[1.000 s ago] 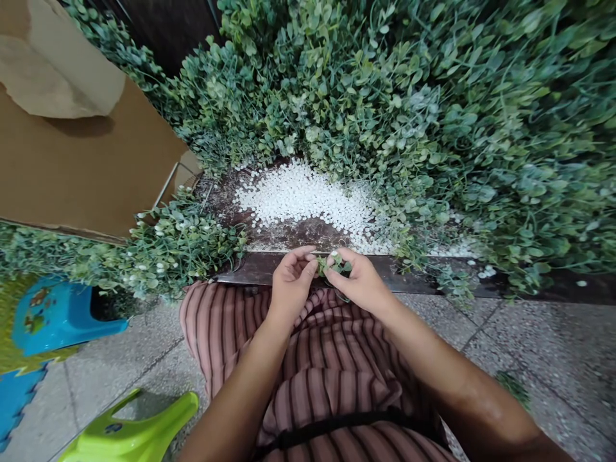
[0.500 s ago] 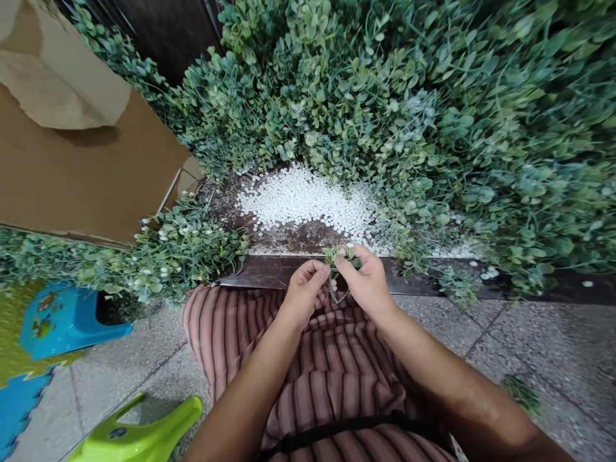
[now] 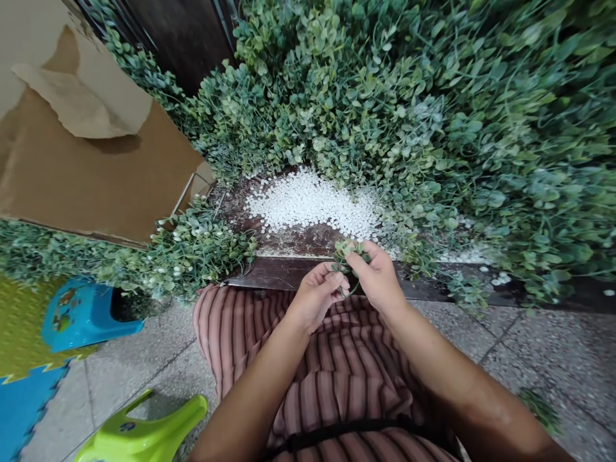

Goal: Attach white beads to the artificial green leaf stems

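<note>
Both hands meet above my striped lap, at the edge of a low dark board (image 3: 269, 273). My right hand (image 3: 378, 276) pinches a small green leafy sprig (image 3: 347, 251) by its top. Fingers of my left hand (image 3: 317, 296) are curled and pinch the sprig's lower stem. Just beyond the hands a heap of small white beads (image 3: 312, 202) lies on the board. Piles of the same green sprigs (image 3: 385, 109) surround the beads.
A brown cardboard box (image 3: 96, 167) lies at the left behind a smaller pile of sprigs (image 3: 192, 247). On the speckled floor at lower left are a blue plastic stool (image 3: 81, 314), a lime-green stool (image 3: 139, 433) and a foam mat (image 3: 24, 321).
Both hands and the sprig have shifted a little to the right and up. My left fingers have closed onto the stem, and the whole view has drifted slightly.
</note>
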Motion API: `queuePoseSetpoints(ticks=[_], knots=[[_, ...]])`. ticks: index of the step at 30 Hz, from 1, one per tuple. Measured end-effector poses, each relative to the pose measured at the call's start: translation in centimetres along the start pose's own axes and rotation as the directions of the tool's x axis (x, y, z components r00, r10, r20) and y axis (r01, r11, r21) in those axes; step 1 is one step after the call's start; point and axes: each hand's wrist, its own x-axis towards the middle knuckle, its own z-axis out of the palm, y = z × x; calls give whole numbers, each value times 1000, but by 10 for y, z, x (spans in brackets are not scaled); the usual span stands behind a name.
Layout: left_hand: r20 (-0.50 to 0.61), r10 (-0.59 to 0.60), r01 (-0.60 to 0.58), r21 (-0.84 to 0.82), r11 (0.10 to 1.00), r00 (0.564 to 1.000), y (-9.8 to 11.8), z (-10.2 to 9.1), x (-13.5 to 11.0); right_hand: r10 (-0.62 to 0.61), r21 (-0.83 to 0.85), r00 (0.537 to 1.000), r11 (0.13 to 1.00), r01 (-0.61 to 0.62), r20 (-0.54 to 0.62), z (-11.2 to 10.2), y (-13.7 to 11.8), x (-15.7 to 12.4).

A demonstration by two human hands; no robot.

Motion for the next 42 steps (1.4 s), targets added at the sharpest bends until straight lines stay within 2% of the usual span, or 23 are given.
queuePoseSetpoints(ticks=[3, 7, 10, 12, 15, 18, 20, 25, 28, 33, 35, 38, 42], knots=[[-24, 0, 0, -20, 1000, 1000, -1, -2, 1, -12, 45, 1000, 999, 12, -17, -2, 2, -1], [9, -56, 57, -18, 998, 998, 1, -8, 0, 107, 137, 989, 983, -120, 102, -6, -1, -1], [-106, 35, -26, 77, 997, 994, 9, -8, 0, 76, 114, 981, 989, -97, 180, -9, -6, 2], [-138, 107, -80, 189, 979, 985, 15, -4, 0, 39, 60, 975, 997, -54, 217, -10, -9, 3], [-43, 68, -53, 289, 956, 997, 19, 4, -1, 60, -24, 968, 998, -55, 242, -8, -12, 2], [0, -44, 43, 218, 975, 999, 18, 5, -4, 132, -21, 953, 991, -131, 273, -8, -12, -1], [-10, -78, 79, 147, 986, 997, 17, 1, -5, 122, 7, 946, 992, -130, 300, -9, -12, -2], [33, -100, 95, 125, 988, 994, 16, -7, -8, 104, 49, 939, 991, -127, 329, -10, -10, -2], [61, -89, 84, 91, 992, 994, 15, -8, -7, 98, 13, 931, 994, -109, 351, -9, -9, 0], [-29, -111, 113, 83, 990, 993, 7, -6, -3, -76, -209, 948, 967, 146, 308, -12, -7, 4], [-74, -108, 115, 97, 989, 991, 4, -4, -1, -117, -271, 947, 941, 202, 300, -13, -6, 5], [-137, -56, 75, 139, 987, 989, 4, -1, 0, -94, -239, 952, 957, 167, 290, -12, -4, 2], [-213, -23, 66, 197, 978, 977, 10, 1, 4, -66, -83, 960, 992, 92, 273, -12, 0, -4]])
